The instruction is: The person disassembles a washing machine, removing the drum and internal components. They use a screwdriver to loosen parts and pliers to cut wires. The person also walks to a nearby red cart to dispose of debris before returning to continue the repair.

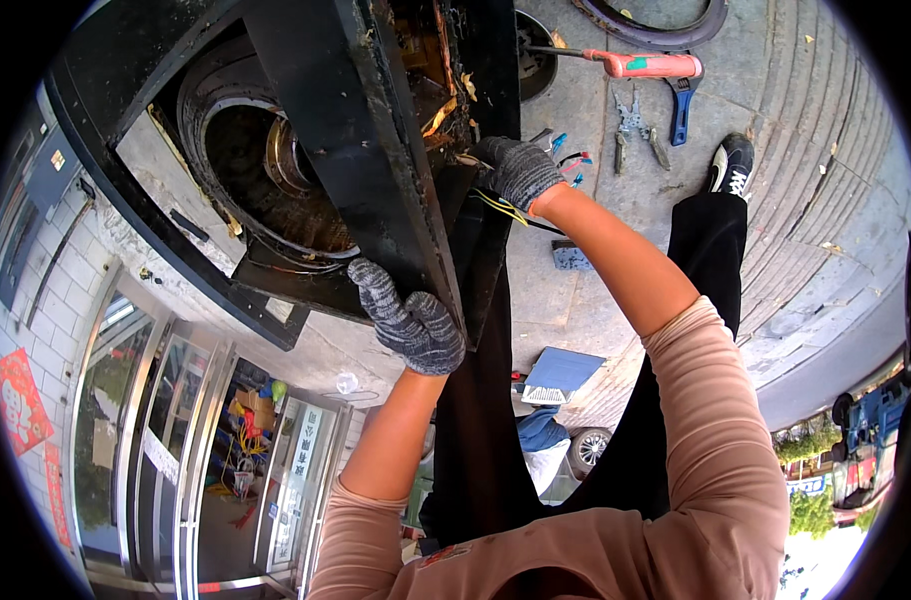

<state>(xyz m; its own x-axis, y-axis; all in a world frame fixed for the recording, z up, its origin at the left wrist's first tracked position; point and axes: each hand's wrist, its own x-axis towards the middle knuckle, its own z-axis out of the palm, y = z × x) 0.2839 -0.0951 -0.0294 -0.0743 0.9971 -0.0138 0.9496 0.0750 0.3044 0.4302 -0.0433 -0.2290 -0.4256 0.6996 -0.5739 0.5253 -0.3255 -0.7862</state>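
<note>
A large black metal housing fills the upper left, with a round, grimy opening in one side. My left hand, in a grey knitted glove, grips the housing's lower edge with its fingers and thumb parted around it. At the housing's open right side, my gloved right hand is closed, its fingertips partly hidden. A thin brownish piece shows at those fingertips; its kind is unclear. Yellow-green and black wires hang just below that hand. Rusty, flaking material lines the inside above it.
On the paving right of the housing lie a red-handled tool, a blue adjustable wrench and pliers. A dark round container stands near the tool's tip, a dark ring beyond. My shoe is at the right.
</note>
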